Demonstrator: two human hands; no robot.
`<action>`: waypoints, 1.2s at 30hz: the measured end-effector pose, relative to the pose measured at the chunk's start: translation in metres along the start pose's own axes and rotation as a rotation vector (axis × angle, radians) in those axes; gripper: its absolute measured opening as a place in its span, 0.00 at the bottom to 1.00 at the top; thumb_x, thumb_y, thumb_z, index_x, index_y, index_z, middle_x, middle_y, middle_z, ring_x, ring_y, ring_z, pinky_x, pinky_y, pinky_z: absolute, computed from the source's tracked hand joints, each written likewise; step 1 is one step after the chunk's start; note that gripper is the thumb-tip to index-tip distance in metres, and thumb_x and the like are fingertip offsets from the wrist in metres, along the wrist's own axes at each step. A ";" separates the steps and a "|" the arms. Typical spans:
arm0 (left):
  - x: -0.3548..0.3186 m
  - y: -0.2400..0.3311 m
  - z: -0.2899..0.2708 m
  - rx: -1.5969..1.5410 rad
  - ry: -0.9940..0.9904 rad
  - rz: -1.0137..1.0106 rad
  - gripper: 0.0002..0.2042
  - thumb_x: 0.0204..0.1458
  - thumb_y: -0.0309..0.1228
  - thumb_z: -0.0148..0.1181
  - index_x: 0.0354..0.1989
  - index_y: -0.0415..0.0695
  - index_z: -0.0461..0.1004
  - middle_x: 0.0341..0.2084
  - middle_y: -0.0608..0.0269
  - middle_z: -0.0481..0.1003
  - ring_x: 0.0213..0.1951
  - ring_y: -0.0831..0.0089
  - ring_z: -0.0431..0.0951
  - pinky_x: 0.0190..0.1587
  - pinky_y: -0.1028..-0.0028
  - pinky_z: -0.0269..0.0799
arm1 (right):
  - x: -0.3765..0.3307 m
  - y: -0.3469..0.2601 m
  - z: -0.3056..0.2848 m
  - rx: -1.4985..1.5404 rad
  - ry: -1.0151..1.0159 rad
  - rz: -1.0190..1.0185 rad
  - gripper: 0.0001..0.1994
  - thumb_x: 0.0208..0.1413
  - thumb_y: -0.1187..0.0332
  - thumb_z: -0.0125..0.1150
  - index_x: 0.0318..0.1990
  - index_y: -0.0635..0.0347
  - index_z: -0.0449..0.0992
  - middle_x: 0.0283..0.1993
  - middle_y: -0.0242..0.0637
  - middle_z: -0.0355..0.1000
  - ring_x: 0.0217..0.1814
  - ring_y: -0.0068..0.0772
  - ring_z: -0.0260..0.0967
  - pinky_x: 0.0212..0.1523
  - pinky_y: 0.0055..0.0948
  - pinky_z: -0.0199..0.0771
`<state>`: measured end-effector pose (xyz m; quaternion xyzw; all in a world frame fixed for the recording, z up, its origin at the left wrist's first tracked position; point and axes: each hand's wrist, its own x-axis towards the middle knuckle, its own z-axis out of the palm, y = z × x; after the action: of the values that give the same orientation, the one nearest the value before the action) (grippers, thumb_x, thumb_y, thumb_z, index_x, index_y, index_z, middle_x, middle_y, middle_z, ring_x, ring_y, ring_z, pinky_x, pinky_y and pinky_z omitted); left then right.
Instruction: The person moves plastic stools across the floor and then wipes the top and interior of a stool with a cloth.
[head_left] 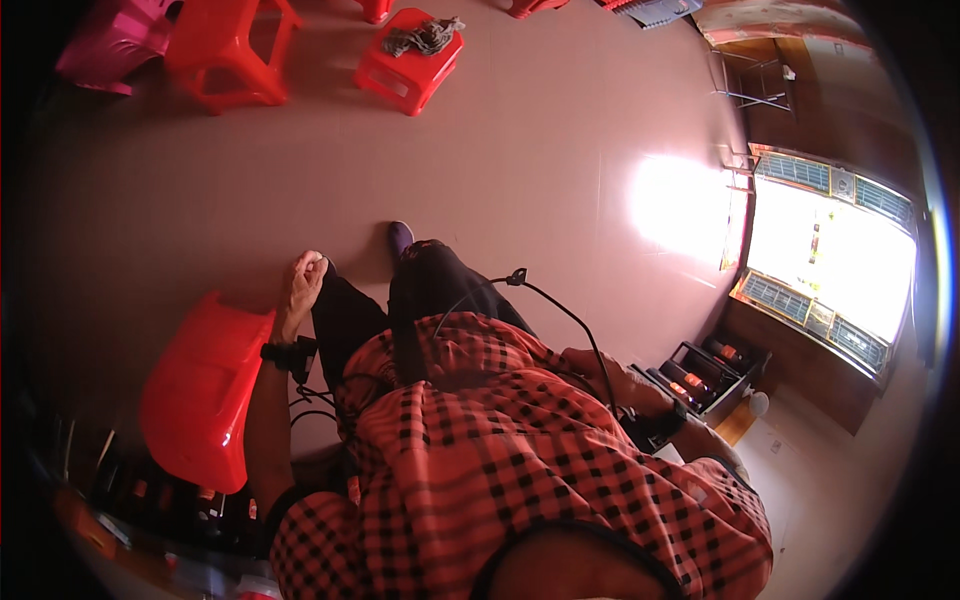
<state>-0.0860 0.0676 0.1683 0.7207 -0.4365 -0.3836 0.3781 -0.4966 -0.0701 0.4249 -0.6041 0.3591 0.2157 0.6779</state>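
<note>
My left hand point(305, 276) hangs beside my left knee with its fingers curled together. Whatever may be inside them is too small to make out. A black band with a box-like device point(290, 355) sits on that wrist, and dark cables run from it. Just left of this forearm stands a red plastic chair point(205, 390). My right hand point(588, 365) is low at my right side, partly covered by the checked shirt point(470, 400), so its fingers are hidden. Another black strap point(650, 428) circles the right wrist. A black cable point(565, 310) loops in front of my body toward that side.
Red plastic stools point(235, 60) stand far left, one stool point(405, 75) bearing a grey cloth point(425, 37). A pink chair point(120, 45) is beside them. At right, a black crate point(715, 375) holds bottles near a bright doorway point(830, 255). More bottles point(205, 510) stand behind the chair.
</note>
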 end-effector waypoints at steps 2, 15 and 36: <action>0.008 0.020 -0.002 0.026 -0.029 -0.021 0.10 0.54 0.35 0.49 0.29 0.40 0.65 0.15 0.57 0.66 0.19 0.71 0.68 0.23 0.71 0.62 | -0.008 0.002 0.002 0.018 0.023 0.028 0.15 0.49 0.63 0.55 0.41 0.64 0.72 0.28 0.39 0.71 0.26 0.21 0.64 0.28 0.27 0.68; 0.039 0.033 0.000 0.138 -0.160 0.032 0.09 0.53 0.33 0.51 0.29 0.40 0.66 0.16 0.52 0.67 0.18 0.65 0.71 0.22 0.70 0.64 | 0.006 -0.016 0.018 0.042 0.161 0.105 0.15 0.49 0.63 0.54 0.41 0.64 0.72 0.27 0.39 0.70 0.25 0.21 0.61 0.28 0.28 0.66; 0.130 0.029 0.004 0.063 -0.224 0.074 0.10 0.52 0.33 0.50 0.29 0.38 0.68 0.17 0.50 0.69 0.21 0.61 0.71 0.25 0.68 0.66 | 0.028 -0.011 0.015 0.090 0.358 0.159 0.15 0.50 0.63 0.51 0.40 0.65 0.72 0.26 0.43 0.69 0.25 0.23 0.60 0.30 0.31 0.65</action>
<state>-0.0571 -0.0623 0.1631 0.6682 -0.5140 -0.4338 0.3181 -0.4673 -0.0616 0.4112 -0.5717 0.5300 0.1416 0.6102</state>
